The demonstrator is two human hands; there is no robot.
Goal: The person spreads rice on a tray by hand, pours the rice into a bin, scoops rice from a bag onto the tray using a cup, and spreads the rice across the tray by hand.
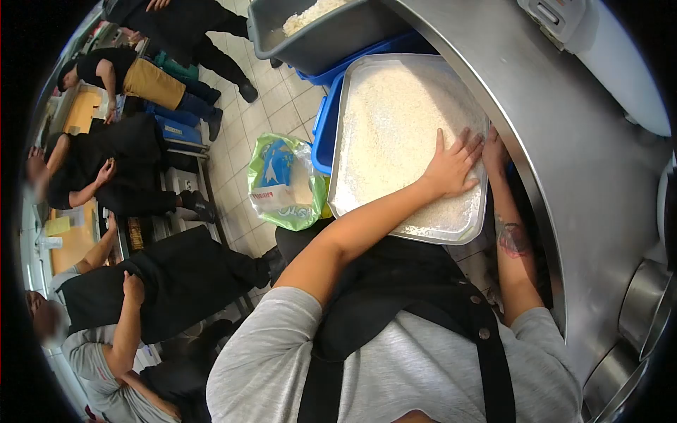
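A metal tray [336, 162] holds a wide layer of pale, crumb-like material [395, 120]. My left hand [453, 163] lies palm down on this layer near the tray's right side, its fingers spread. At the tray's right edge is my right hand [496, 151], closed around the rim, with some fingers hidden. Beneath the tray is a blue bin [324, 134], which shows along the left and top sides.
A curved steel counter [585, 148] runs along the right, close to my right arm. A grey tub [282, 35] with pale contents stands beyond the tray. Left of the tray, a green-and-white bag [289, 183] sits on the tiled floor [233, 151]. Several people work at the far left.
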